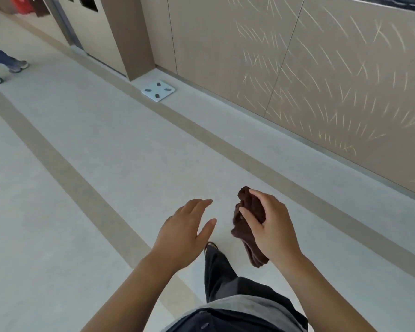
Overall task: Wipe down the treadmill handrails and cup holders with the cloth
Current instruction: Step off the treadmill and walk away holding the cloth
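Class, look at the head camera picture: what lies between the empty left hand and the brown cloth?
Nothing. In the head view only bare floor shows between the left hand and the cloth held by the right hand.

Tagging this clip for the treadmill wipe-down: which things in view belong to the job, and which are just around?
For the job:
brown cloth, bunched in the right hand
left hand, empty, open

Just around:
bathroom scale by the wall
another person's shoes

No treadmill is in view.
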A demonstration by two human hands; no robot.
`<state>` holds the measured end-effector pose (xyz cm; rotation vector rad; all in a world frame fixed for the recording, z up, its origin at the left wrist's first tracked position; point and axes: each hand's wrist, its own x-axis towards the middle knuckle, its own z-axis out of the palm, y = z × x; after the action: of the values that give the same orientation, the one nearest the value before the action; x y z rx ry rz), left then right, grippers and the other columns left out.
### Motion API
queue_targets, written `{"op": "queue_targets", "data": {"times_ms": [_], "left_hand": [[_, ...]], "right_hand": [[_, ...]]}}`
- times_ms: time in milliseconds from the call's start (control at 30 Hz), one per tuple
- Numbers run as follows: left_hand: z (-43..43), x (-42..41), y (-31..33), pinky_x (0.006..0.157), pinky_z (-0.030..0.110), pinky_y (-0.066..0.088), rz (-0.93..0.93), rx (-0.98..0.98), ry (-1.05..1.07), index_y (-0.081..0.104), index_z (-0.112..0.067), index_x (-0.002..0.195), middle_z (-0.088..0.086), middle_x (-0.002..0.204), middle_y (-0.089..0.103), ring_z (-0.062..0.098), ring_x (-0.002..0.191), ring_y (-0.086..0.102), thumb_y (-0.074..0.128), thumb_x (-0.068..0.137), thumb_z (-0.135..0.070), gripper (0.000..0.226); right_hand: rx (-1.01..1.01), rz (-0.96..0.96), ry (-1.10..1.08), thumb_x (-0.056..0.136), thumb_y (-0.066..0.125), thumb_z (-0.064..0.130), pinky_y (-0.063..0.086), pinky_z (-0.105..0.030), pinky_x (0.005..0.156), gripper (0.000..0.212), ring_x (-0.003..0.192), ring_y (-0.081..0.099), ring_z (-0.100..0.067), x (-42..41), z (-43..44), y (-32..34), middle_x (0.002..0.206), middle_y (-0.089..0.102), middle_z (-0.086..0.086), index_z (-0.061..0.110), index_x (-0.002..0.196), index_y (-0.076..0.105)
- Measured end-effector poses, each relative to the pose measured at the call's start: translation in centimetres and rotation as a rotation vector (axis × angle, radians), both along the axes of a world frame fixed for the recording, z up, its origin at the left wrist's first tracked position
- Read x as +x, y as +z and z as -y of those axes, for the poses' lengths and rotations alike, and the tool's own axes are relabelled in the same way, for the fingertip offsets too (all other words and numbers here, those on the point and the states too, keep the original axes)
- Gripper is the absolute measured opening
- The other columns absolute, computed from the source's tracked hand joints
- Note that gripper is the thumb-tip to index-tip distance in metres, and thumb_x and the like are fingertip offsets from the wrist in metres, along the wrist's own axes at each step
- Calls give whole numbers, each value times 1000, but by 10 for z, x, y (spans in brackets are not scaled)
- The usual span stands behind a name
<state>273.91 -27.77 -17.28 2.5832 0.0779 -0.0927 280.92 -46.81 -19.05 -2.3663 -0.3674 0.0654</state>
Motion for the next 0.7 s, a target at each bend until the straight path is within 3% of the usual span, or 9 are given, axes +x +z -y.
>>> {"op": "queue_targets", "data": {"times_ms": [233, 500, 700], "left_hand": [[-110, 159, 23, 95, 31, 43, 18, 66, 62, 32, -32, 137, -9, 141, 43, 13, 122, 47, 32, 92, -50, 48], [-268, 253, 13, 92, 30, 43, 43, 13, 378, 35, -31, 136, -10, 138, 45, 13, 119, 48, 34, 92, -48, 47], [-424, 351, 8, 93, 33, 45, 28, 41, 387, 36, -29, 136, -8, 139, 44, 15, 118, 49, 36, 93, -46, 47]], "right_hand": [[4, 19, 141, 87, 55, 46, 43, -31, 97, 45, 118, 47, -16, 172, -118, 11, 126, 57, 6, 25, 127, 49], [22, -5, 444, 88, 55, 47, 42, -32, 98, 44, 116, 46, -14, 299, -314, 11, 124, 57, 9, 27, 126, 49], [22, -22, 492, 88, 55, 47, 42, -37, 98, 43, 118, 46, -14, 394, -471, 9, 125, 56, 10, 29, 126, 48]]}}
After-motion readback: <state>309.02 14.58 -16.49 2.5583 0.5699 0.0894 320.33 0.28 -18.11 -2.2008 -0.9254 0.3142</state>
